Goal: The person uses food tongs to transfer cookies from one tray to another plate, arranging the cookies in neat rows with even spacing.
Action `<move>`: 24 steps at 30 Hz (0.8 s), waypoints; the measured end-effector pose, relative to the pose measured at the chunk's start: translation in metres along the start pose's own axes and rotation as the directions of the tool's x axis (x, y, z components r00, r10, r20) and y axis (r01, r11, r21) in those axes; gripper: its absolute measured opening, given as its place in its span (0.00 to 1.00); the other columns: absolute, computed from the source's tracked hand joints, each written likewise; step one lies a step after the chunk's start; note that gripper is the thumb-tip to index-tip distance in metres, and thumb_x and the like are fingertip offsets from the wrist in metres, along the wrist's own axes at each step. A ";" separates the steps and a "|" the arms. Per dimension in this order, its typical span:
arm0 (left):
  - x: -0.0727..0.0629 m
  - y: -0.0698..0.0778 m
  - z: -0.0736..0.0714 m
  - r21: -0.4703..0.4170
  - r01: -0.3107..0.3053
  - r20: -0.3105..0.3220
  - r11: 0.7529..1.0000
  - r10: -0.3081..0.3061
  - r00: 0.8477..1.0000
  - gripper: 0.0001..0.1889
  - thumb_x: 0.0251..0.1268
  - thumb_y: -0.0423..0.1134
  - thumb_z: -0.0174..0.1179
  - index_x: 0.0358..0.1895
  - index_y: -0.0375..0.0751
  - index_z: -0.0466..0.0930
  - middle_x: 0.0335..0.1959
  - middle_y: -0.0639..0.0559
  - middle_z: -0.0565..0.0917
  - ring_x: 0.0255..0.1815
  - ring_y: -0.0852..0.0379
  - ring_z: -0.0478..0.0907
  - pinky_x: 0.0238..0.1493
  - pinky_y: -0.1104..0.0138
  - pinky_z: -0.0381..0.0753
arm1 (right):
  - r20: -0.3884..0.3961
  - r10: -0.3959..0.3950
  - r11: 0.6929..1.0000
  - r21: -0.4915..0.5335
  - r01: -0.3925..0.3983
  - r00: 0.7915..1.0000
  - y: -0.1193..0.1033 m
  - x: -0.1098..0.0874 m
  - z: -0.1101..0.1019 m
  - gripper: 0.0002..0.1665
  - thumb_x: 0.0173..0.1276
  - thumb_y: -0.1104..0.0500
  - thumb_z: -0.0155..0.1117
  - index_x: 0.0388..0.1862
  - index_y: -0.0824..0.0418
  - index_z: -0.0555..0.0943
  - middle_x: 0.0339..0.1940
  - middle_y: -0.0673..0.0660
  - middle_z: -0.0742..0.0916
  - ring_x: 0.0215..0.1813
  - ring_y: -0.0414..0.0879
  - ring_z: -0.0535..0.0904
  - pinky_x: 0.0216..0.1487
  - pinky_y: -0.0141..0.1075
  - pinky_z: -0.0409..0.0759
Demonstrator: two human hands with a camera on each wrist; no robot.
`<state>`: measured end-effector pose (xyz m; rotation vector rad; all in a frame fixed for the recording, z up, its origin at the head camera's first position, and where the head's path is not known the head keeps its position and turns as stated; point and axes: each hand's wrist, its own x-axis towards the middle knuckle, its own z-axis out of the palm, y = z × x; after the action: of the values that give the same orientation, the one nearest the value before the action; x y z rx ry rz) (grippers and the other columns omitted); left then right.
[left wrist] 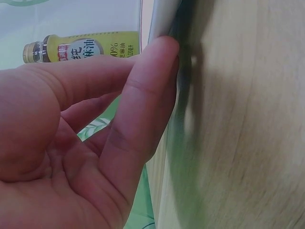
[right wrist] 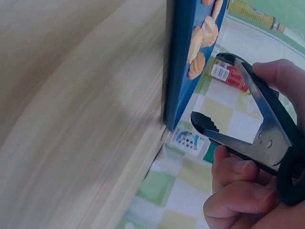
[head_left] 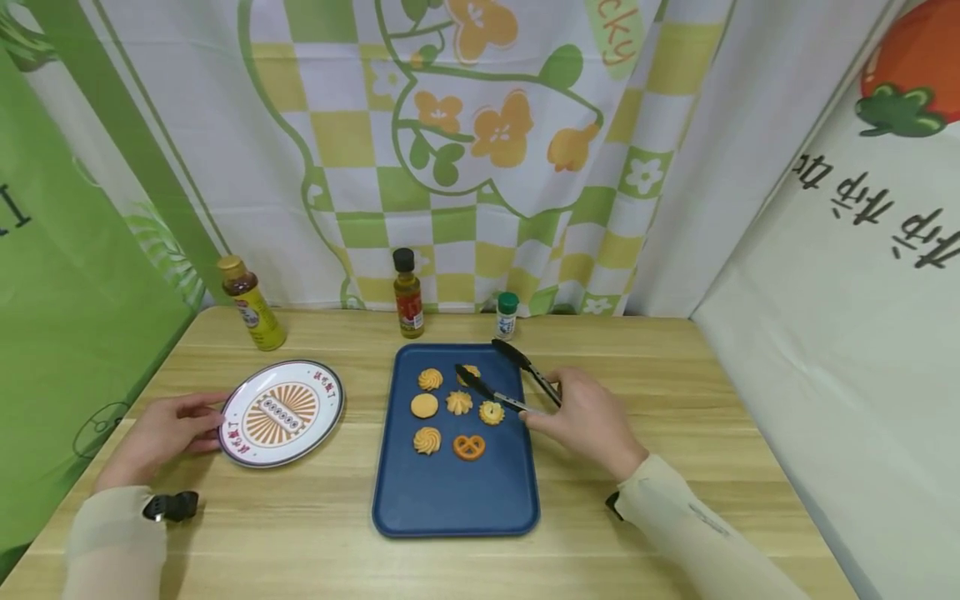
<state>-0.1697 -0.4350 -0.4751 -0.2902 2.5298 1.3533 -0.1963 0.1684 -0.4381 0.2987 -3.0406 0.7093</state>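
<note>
At the left edge of a white oval plate [head_left: 322, 429] with a brown sunburst print, my left hand [head_left: 161, 433] pinches the rim. The left wrist view shows the fingertips at the plate's edge [left wrist: 163, 21], close to the table. My right hand [head_left: 588, 421] holds black and metal tongs [head_left: 536, 379], whose two arms are spread over the upper right of a blue tray [head_left: 457, 504]. Several cookies [head_left: 460, 402] and a pretzel [head_left: 468, 447] lie on that tray. In the right wrist view the tongs [right wrist: 267, 129] have nothing between their tips.
Along the back of the wooden table [head_left: 630, 533] stand a yellow-labelled bottle [head_left: 258, 317], a red-labelled bottle [head_left: 408, 304] and a small green-capped jar [head_left: 506, 321]. A patterned curtain [head_left: 450, 233] hangs behind them. Bare wood lies between plate and tray.
</note>
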 end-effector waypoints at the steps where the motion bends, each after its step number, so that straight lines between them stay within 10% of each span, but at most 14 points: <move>1: 0.000 0.000 0.000 -0.002 0.001 0.000 1.000 -0.001 1.000 0.29 0.91 0.31 0.51 0.84 0.20 0.60 0.68 0.18 0.78 0.42 0.65 0.89 0.49 0.66 0.97 | 0.002 0.002 1.000 0.004 -0.002 1.000 -0.002 0.001 0.001 0.45 0.65 0.33 0.81 0.69 0.62 0.84 0.50 0.56 0.89 0.39 0.47 0.81 0.36 0.40 0.80; 24: 0.001 -0.002 0.000 -0.012 0.008 -0.001 1.000 -0.008 1.000 0.29 0.91 0.32 0.52 0.84 0.20 0.60 0.65 0.24 0.82 0.42 0.65 0.89 0.49 0.66 0.97 | 0.028 0.003 0.998 0.055 -0.005 1.000 -0.034 0.014 0.023 0.41 0.60 0.34 0.86 0.62 0.59 0.88 0.42 0.53 0.87 0.37 0.47 0.79 0.33 0.37 0.74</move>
<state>-0.1703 -0.4367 -0.4773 -0.3035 2.5196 1.3660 -0.2029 0.1254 -0.4430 0.3060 -3.0526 0.7968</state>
